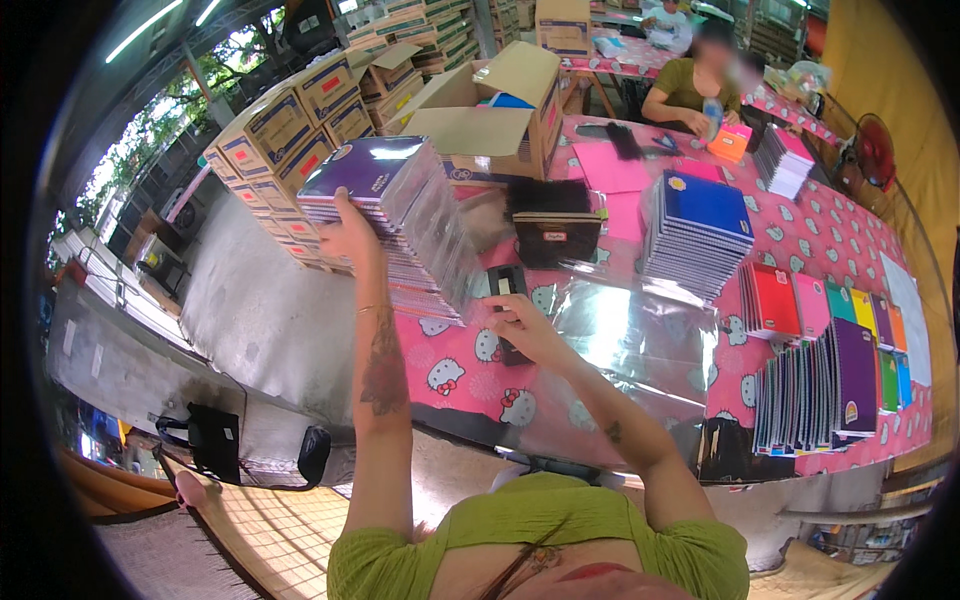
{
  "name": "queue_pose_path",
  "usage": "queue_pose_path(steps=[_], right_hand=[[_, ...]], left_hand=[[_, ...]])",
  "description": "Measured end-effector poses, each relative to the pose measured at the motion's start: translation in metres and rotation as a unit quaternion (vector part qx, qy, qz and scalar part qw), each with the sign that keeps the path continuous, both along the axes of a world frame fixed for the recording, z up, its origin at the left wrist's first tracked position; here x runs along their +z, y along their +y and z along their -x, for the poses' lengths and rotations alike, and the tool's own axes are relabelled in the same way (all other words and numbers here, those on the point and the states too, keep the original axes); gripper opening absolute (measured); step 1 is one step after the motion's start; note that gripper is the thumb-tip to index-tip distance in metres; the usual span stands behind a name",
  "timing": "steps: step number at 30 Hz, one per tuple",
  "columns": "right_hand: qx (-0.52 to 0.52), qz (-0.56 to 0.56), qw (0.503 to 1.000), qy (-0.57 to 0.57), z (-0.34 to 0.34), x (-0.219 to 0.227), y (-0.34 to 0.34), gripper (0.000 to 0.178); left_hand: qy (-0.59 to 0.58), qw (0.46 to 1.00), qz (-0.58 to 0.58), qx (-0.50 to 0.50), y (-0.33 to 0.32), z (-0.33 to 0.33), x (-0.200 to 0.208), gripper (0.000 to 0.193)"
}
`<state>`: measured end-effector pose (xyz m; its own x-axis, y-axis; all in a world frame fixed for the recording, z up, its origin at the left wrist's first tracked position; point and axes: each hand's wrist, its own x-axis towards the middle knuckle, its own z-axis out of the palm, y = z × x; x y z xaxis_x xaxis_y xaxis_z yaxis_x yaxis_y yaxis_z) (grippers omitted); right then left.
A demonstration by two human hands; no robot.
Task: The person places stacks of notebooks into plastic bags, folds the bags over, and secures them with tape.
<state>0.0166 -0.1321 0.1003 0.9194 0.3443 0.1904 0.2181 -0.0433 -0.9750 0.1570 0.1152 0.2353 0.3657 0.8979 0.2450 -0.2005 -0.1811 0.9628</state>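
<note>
A tall stack of purple-covered spiral notebooks (370, 165), wrapped in clear plastic, stands at the table's left edge. My left hand (350, 238) grips its left side, fingers along the notebook edges near the top. By the stack's lower right corner is my right hand (522, 327), fingertips drawn together. Whatever is in that pinch is too small to make out. Under and beside these fingers lies a long black object like a tape dispenser (508, 280). Clear plastic sheets (630, 340) are spread to the right of my right hand and pass below its forearm.
A dark pouch (556, 240) and a blue-covered notebook stack (705, 205) stand farther back. Colourful notebooks (855, 370) fill the right end. Beyond are an open carton (490, 150), piled cartons (290, 140), a fan (873, 148) and a person (690, 90) handling notebooks across the table.
</note>
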Motion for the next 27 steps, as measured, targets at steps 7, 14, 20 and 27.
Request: queue_pose_path(steps=[7,14,20,27], right_hand=[[-0.026,0.029,0.996,-0.08,0.046,0.025,-0.064,0.042],[-0.433,0.258,0.828,-0.244,0.198,0.12,-0.262,0.051],[-0.744,0.288,0.597,-0.081,0.362,0.131,-0.484,0.061],[-0.584,0.222,0.763,0.166,0.352,0.11,-0.532,0.078]], left_hand=[[0.322,0.865,-0.332,0.197,0.073,-0.052,-0.052,0.056],[-0.196,0.885,-0.329,-0.266,-0.23,0.126,-0.011,0.043],[-0.314,0.431,-0.437,-0.724,-0.485,0.26,-0.048,0.068],[-0.325,0.39,-0.528,-0.681,-0.578,0.275,-0.075,0.079]])
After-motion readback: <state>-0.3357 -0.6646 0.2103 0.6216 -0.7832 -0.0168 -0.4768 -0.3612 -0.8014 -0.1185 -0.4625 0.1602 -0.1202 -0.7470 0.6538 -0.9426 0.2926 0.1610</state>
